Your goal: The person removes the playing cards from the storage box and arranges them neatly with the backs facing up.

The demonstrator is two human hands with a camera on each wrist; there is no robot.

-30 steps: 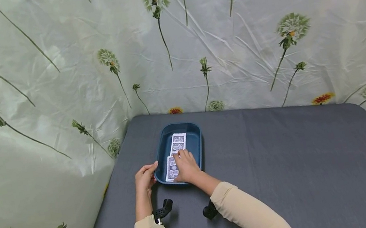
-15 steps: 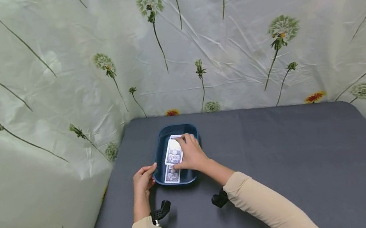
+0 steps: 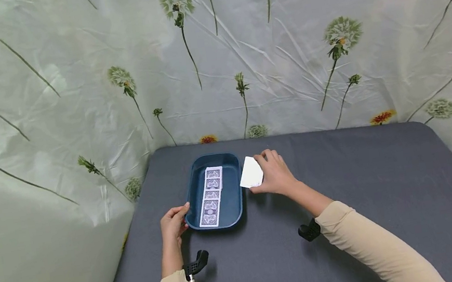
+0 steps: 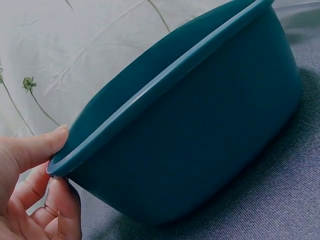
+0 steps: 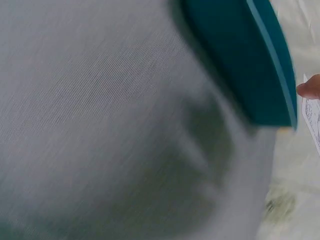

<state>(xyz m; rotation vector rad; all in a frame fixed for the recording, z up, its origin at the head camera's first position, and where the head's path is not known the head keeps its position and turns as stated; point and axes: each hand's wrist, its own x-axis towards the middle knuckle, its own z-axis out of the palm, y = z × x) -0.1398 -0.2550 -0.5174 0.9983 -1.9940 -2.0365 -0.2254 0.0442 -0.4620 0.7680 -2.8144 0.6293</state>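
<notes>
Blue tray [image 3: 229, 208] is sitting on the worktop [image 3: 266, 261]; left hand [image 3: 172, 224] is pinching its rim, fingers probably steadying it. Right hand [image 3: 274, 175] is gripping white-faced card [image 3: 250, 175] by its edges beside the tray, likely keeping it flat. Patterned cards [image 3: 210, 211] are lying inside.

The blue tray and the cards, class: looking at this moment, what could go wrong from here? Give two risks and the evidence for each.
1. The right hand grips the white card near its edge, close to the tray's right side, so it might slip onto the table.
2. The left hand pinches the tray's rim near one corner; a tug could shift it and slide the row of cards inside.
</notes>
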